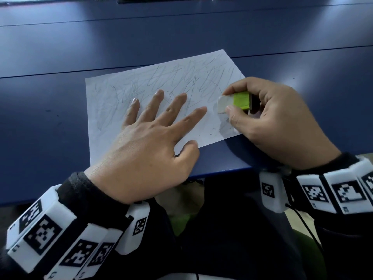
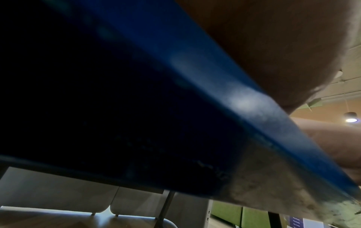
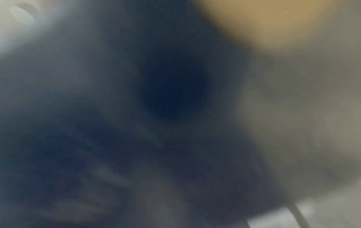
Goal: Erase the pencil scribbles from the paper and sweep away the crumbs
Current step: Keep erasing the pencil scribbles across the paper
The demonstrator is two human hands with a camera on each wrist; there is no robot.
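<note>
A white sheet of paper [image 1: 113, 110] covered in grey pencil scribbles lies on the blue table [image 1: 50, 102]. My left hand [image 1: 153, 126] lies flat on the paper with its fingers spread, pressing it down. My right hand [image 1: 268, 116] pinches a white eraser with a green and black sleeve [image 1: 232, 102] between thumb and fingers, its white end on the paper's right part. A few dark crumbs [image 1: 211, 133] lie on the paper near its front right corner. The right wrist view is blurred. The left wrist view shows only the table's underside and front edge [image 2: 224, 86].
The table's front edge [image 1: 222, 170] runs just under both wrists, with my dark-clothed lap below it. Seams cross the blue tabletop behind the paper. Marker-covered white bands sit on both wrists.
</note>
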